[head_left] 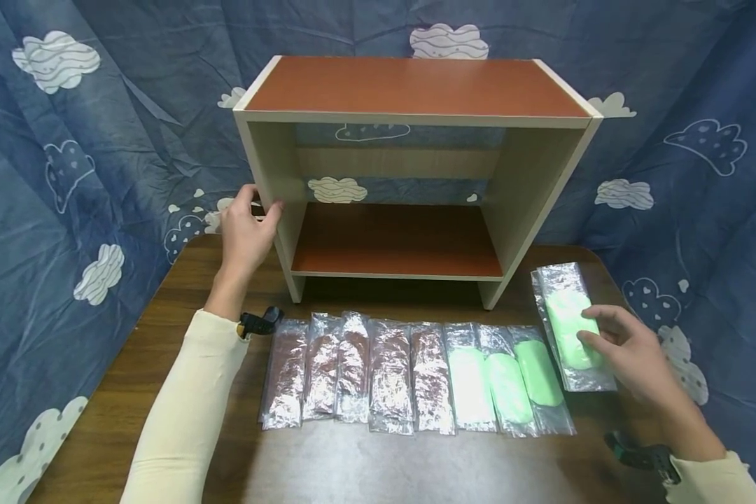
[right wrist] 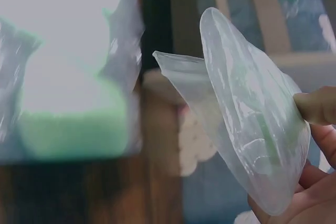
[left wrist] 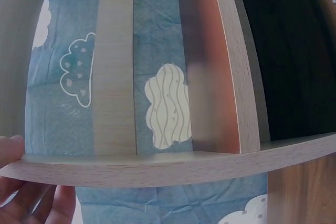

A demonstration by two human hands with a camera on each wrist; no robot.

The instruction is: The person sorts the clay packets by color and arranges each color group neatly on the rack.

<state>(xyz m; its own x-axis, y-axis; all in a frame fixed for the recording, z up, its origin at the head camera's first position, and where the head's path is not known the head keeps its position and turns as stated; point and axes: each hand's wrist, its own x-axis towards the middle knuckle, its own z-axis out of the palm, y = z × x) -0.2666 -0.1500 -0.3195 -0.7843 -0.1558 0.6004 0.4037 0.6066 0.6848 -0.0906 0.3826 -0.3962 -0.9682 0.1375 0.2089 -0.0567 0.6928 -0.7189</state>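
Observation:
My left hand [head_left: 246, 231] grips the front edge of the left side panel of a small open shelf unit [head_left: 431, 87]. In the left wrist view its thumb lies on the inner side of the panel [left wrist: 131, 172], the fingers on the outer side. At the right, my right hand [head_left: 633, 353] pinches a clear plastic packet [head_left: 570, 318] with a light-green content, raised off the table. The right wrist view shows two overlapping layers of plastic [right wrist: 252, 124] at its end; whether it is one packet or two I cannot tell.
Across the wooden table [head_left: 157, 371], before the shelf, lies a row of clear packets: several with brown contents [head_left: 390, 374] on the left, three with green contents [head_left: 538, 371] on the right. A blue cloud-patterned cloth [head_left: 164, 91] hangs behind.

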